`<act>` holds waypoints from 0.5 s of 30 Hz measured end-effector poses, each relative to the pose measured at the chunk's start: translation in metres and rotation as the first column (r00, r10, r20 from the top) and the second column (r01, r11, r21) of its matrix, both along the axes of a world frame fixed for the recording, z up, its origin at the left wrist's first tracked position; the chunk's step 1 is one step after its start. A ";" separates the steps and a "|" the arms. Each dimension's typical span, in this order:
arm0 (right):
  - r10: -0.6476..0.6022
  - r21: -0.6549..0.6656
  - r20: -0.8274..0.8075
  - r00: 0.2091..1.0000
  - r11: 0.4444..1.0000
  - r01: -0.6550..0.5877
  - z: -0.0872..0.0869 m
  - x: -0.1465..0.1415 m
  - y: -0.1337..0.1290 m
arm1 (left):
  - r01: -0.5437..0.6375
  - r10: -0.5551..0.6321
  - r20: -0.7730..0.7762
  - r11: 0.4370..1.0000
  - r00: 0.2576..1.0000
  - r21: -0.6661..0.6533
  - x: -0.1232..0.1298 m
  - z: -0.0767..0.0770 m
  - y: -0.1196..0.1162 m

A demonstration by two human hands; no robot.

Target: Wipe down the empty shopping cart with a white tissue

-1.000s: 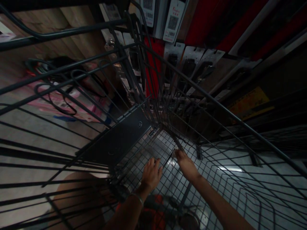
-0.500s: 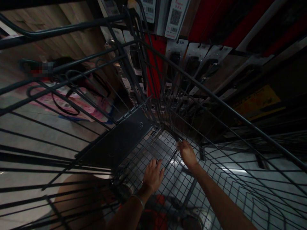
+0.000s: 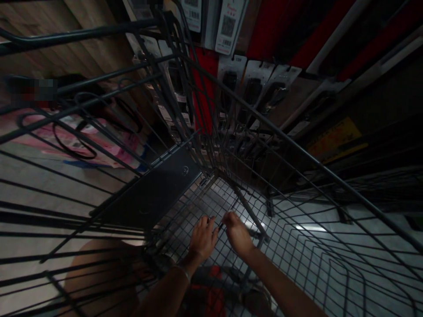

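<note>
A dark metal shopping cart [image 3: 284, 134] fills the view from above, its wire grid walls slanting down to a mesh bottom [image 3: 280, 259] of small squares. The thick top rails catch a dull shine, and thinner bars run close together along the left of the frame. A flat, dark panel [image 3: 155, 189] is set against the wire on that side, with a small pale round mark near its upper end. The cart stands over a pale, glossy floor [image 3: 29, 176], beside hanging store goods.

Two bare hands meet low in the middle of the frame, over the mesh. The left hand [image 3: 202, 237] is palm down, its fingers slightly spread and bent, with a thin bracelet [image 3: 183, 272] at the wrist. The right hand [image 3: 235, 233] curls its fingers inward, just beside the left fingertips; whether it pinches anything cannot be told. Between them shows a thin, dark strip [image 3: 224, 223], too dim to identify as a separate item or as part of the cart.

Beyond the far rails hang carded packages [image 3: 253, 83] with dark contents, one card reading "130," next to a red panel [image 3: 203, 92] and a white tag [image 3: 228, 26] printed with a square code. A yellow sign [image 3: 340, 141] lies in shadow at right. At left, outside the wire, sit pink packages [image 3: 99, 138]. A bare leg [image 3: 99, 273] shows through the lower bars.
</note>
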State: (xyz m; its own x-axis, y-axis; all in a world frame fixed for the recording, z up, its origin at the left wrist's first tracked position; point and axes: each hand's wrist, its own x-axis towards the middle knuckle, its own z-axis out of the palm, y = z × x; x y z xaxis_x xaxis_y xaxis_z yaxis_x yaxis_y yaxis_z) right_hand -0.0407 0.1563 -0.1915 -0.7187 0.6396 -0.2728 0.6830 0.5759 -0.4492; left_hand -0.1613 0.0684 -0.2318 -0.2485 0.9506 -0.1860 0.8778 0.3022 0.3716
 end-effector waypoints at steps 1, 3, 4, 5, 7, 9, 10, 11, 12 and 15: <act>0.019 -0.012 -0.014 1.000 1.000 -0.019 -0.001 0.000 -0.011 | 0.000 0.000 0.003 1.000 1.000 -0.013 0.000 0.000 0.000; 0.039 -0.033 -0.038 0.999 0.999 -0.040 -0.001 0.001 -0.030 | -0.001 0.001 0.010 0.999 1.000 -0.040 0.000 0.000 0.000; 0.049 -0.043 -0.048 0.998 0.998 -0.051 -0.002 0.003 -0.036 | -0.001 0.002 0.012 0.999 1.000 -0.051 0.000 -0.001 0.000; 0.061 -0.056 -0.056 0.997 0.996 -0.064 -0.002 0.005 -0.038 | -0.001 0.002 0.012 0.998 1.000 -0.057 0.000 -0.001 0.000; 0.058 -0.092 -0.057 0.997 0.994 -0.063 -0.001 0.012 -0.031 | 0.002 -0.002 0.009 0.998 1.000 -0.057 0.001 -0.002 0.000; -0.010 -0.114 -0.033 0.999 0.994 0.006 0.000 0.020 -0.010 | 0.005 -0.004 0.003 0.999 1.000 -0.040 0.001 -0.002 0.000; -0.065 -0.103 -0.015 0.998 0.993 0.063 0.000 0.023 0.004 | 0.006 -0.006 0.002 1.000 1.000 -0.029 0.001 -0.002 0.000; -0.111 -0.055 0.006 0.994 0.992 0.111 0.000 0.027 0.018 | 0.008 -0.008 0.003 1.000 1.000 -0.019 0.000 -0.002 0.000; -0.144 0.016 0.033 0.989 0.990 0.143 0.000 0.029 0.032 | 0.010 -0.010 0.005 1.000 1.000 -0.012 0.000 -0.002 0.000; -0.154 0.158 0.109 0.982 0.978 0.136 -0.003 0.033 0.061 | 0.012 -0.012 0.007 1.000 1.000 -0.002 0.000 -0.002 -0.001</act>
